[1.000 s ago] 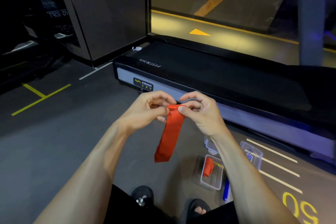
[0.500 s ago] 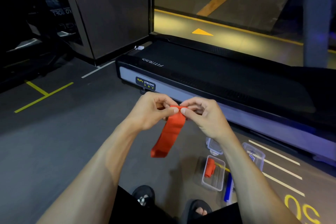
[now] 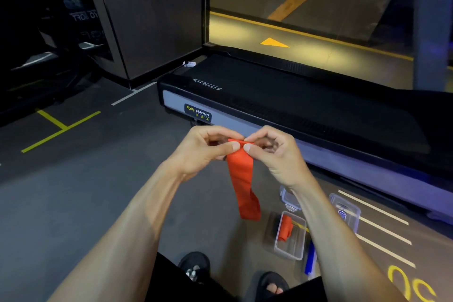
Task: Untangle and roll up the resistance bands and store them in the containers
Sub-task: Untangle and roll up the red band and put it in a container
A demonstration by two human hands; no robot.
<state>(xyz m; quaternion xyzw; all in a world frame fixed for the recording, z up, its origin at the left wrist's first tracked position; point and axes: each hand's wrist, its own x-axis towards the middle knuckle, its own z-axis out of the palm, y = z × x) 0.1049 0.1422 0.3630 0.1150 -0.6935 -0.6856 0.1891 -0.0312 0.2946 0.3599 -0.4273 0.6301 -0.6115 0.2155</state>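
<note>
I see the red band [image 3: 241, 179] held up in mid-air at about the centre of view, in front of the treadmill's [image 3: 282, 105] near edge. Its top end is bunched or folded over between both hands; I can't tell how many turns are rolled there. The rest hangs straight down as a flat strip, with a slight twist near the bottom end, clear of the floor.

Left hand [image 3: 203, 152]: thumb and forefinger pinching the band's top edge from the left, other fingers curled in behind. Wrist bent slightly, forearm coming up from lower left.

Right hand [image 3: 274, 154]: same pinch from the right, thumb tip on the near face of the band, fingers curled over the top. Forearm runs down to lower right and covers part of the boxes below. The two thumb tips are almost touching each other over the band.

On the floor below the right forearm I see an open clear box [image 3: 289, 240] with a second red band [image 3: 286, 229] rolled up inside it. Two more clear boxes sit just beyond: one [image 3: 288, 200] partly hidden by the wrist, one [image 3: 345, 211] further right with something blue inside that I can't identify. A blue strip [image 3: 310, 261] lies beside the open box, mostly hidden.

Feet in dark sandals [image 3: 196, 265] at the bottom edge. Dark floor [image 3: 85, 191] with yellow and white lines.
</note>
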